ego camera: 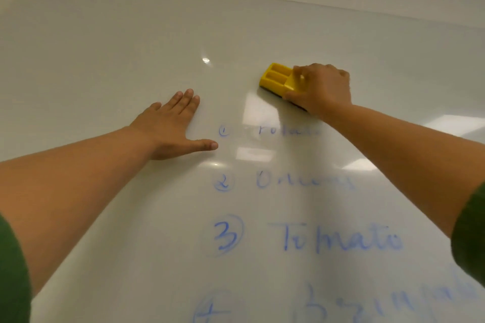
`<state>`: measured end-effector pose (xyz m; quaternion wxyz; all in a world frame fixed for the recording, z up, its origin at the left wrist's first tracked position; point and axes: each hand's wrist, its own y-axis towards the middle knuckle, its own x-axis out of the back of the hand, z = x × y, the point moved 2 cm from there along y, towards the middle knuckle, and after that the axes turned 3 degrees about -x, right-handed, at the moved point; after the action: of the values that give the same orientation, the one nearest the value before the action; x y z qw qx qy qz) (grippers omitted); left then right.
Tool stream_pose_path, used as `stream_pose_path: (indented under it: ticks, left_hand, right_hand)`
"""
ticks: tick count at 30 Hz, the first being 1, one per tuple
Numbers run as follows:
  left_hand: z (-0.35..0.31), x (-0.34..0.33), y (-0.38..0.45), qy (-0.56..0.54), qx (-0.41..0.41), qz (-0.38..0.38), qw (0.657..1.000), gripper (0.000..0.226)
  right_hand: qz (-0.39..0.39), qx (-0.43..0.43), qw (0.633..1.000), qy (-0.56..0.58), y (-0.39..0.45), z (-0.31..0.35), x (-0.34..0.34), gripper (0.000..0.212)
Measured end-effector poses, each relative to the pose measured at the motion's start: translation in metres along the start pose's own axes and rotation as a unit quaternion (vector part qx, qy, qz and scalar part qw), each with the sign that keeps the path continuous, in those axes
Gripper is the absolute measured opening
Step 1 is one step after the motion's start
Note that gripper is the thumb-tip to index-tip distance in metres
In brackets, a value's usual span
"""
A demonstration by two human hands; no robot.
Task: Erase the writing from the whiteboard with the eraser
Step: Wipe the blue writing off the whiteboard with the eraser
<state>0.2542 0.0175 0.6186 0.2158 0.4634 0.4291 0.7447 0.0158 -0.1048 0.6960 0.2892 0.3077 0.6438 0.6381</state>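
The big shiny white whiteboard (pixel 105 47) still shows blue numbered writing (pixel 333 238) toward 6 o'clock. The right hand (pixel 321 86) grips the yellow plastic eraser (pixel 275 77) at 1 o'clock. The left hand (pixel 173 123) lies flat, fingers straight. Most is left.

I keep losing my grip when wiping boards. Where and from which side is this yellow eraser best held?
Grip the eraser across its long yellow sides, coming from the end nearest you, as the right hand does. The hard ridged back faces out and the dark pad lies on the whiteboard, so the sides are the likely hold.
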Motion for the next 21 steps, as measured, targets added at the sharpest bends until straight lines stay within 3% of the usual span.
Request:
stream_pose_path:
  ticks: [3,10,13,15,21]
  left_hand:
    - [-0.001,0.006,-0.002,0.003,-0.004,0.033,0.999,0.129]
    - [0.005,0.015,0.000,0.084,-0.021,0.102,0.991,0.159]
    - [0.001,0.017,-0.002,0.092,-0.010,0.109,0.990,0.161]
    - [-0.002,0.019,-0.003,0.095,-0.001,0.115,0.989,0.162]
    - [-0.009,0.022,-0.008,0.100,0.016,0.127,0.987,0.163]
  right_hand:
    - [-0.023,-0.127,0.992,0.005,0.003,-0.016,0.001,0.032]
    - [0.012,-0.022,1.000,-0.015,-0.007,-0.031,-0.001,0.049]
    - [-0.010,-0.134,0.991,0.014,-0.007,-0.055,0.004,0.030]
    - [-0.027,-0.191,0.981,0.030,-0.009,-0.059,0.002,0.029]
    - [-0.002,-0.100,0.995,-0.006,-0.019,-0.071,0.003,0.044]
